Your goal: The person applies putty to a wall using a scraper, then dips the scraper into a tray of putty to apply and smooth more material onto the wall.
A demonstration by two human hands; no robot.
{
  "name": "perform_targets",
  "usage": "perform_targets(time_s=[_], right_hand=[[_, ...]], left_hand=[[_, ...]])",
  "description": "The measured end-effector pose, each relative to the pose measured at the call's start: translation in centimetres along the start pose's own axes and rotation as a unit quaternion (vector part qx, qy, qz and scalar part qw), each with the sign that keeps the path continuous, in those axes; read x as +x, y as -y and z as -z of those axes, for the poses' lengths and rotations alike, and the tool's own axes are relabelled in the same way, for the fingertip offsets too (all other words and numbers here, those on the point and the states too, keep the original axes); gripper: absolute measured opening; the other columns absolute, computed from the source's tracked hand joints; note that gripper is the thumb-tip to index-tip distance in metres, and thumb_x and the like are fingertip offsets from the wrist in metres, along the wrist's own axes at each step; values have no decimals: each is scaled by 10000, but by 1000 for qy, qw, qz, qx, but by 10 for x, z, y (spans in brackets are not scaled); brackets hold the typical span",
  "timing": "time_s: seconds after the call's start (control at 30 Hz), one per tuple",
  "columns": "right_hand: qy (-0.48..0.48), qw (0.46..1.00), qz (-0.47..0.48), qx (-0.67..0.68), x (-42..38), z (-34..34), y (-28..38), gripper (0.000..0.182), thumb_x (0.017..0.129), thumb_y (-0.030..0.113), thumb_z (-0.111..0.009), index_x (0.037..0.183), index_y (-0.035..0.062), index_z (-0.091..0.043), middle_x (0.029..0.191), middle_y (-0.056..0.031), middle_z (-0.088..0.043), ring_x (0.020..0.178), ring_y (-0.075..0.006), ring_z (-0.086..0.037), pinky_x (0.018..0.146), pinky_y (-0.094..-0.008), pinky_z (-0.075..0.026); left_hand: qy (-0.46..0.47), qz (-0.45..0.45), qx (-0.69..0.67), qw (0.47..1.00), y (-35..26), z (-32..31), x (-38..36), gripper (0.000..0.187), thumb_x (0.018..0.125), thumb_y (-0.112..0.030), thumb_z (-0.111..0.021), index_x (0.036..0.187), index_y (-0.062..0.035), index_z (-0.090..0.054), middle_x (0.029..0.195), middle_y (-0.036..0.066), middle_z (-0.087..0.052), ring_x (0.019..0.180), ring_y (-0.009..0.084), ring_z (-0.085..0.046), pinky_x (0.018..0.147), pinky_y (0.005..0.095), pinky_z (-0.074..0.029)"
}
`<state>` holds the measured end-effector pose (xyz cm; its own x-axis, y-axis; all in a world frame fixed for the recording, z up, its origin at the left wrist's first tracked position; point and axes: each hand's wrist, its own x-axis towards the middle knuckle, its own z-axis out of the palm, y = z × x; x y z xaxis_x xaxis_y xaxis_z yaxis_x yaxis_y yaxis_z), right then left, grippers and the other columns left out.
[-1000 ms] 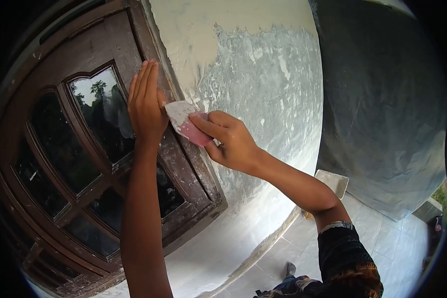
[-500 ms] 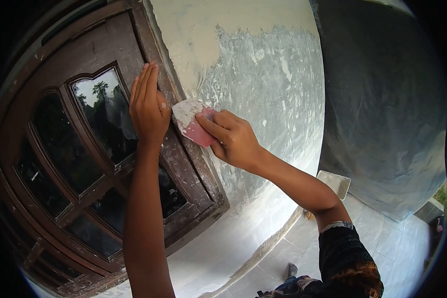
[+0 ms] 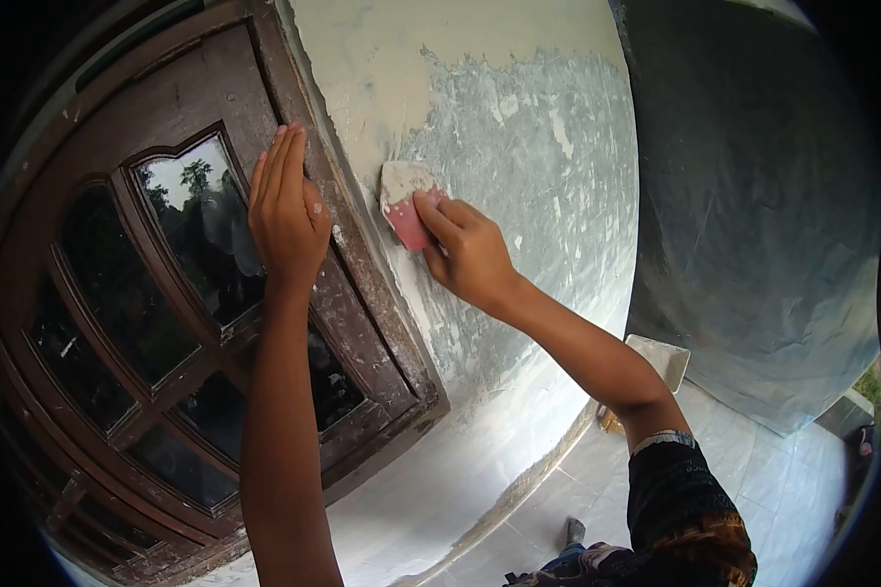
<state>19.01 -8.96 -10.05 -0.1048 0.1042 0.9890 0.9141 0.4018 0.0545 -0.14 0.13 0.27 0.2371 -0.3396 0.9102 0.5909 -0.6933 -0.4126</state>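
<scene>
My right hand point(image 3: 472, 252) grips a pink putty spreader point(image 3: 407, 223), its upper part coated with pale putty. The spreader's blade is at the wall point(image 3: 529, 166), just right of the door frame. Around it the wall is patchy grey with white flecks, and smooth cream putty point(image 3: 362, 49) covers the upper part. With fingers straight and close together, my left hand point(image 3: 290, 220) rests against the brown wooden door point(image 3: 233, 103), beside its glass panes. It holds nothing.
A pale rectangular tub point(image 3: 668, 360) stands low at the wall's base on the right. Behind it is a large dark panel or sheet point(image 3: 754, 196). Light tiles point(image 3: 754, 460) cover the floor, and a foot point(image 3: 574, 531) shows at the bottom.
My right hand has moved the spreader up and right, from the door frame's edge onto the wall. My left hand stays nearly in place on the door.
</scene>
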Motion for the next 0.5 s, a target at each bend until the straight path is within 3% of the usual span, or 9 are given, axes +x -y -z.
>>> perform_targets(time_s=[0.07,0.2,0.23,0.37,0.43,0.5], right_hand=[[18,996,-4,88,-10,13,22,508,708,-11,-687,1215,13,-654,861,-149,-617,820,-321,-658,716,-398,-563],[-115,982,-70,130,66,30,0,394,744,-19,-639,1136,4,-668,770,-179,-586,669,-345,-600,625,-418,-482],[-117,988,-72,76,84,33,-9,306,750,-20,-633,1052,16,-667,783,-180,-597,709,-354,-615,638,-433,-495],[-74,995,10,-70,90,11,-31,356,743,-15,-633,1096,26,-619,871,-158,-614,857,-343,-638,703,-446,-545],[-43,996,30,-78,53,4,-9,380,738,-23,-630,1117,-22,-602,917,-133,-617,907,-332,-644,704,-422,-558],[3,1000,30,-5,12,5,18,499,735,1,-658,1230,-20,-600,919,-141,-623,868,-332,-660,700,-436,-568]], left_hand=[[4,2,-1,1000,-1,0,0,504,884,18,-397,1359,29,-568,1386,179,-599,1324,331,-545,1141,489,-375],[6,-1,19,1000,0,-1,-1,482,888,12,-414,1340,34,-581,1364,161,-623,1326,306,-551,1143,476,-384],[5,-2,20,1000,-1,-1,0,478,892,8,-412,1338,32,-583,1364,159,-623,1325,304,-551,1142,476,-385],[4,0,16,1000,-1,0,1,470,901,3,-408,1335,27,-586,1367,156,-621,1327,301,-550,1141,473,-385],[8,1,10,1000,-2,1,1,493,889,14,-404,1353,23,-572,1380,165,-608,1327,314,-545,1142,480,-379],[9,3,4,1000,-2,1,0,518,878,25,-399,1370,20,-559,1393,175,-594,1328,328,-541,1142,488,-373]])
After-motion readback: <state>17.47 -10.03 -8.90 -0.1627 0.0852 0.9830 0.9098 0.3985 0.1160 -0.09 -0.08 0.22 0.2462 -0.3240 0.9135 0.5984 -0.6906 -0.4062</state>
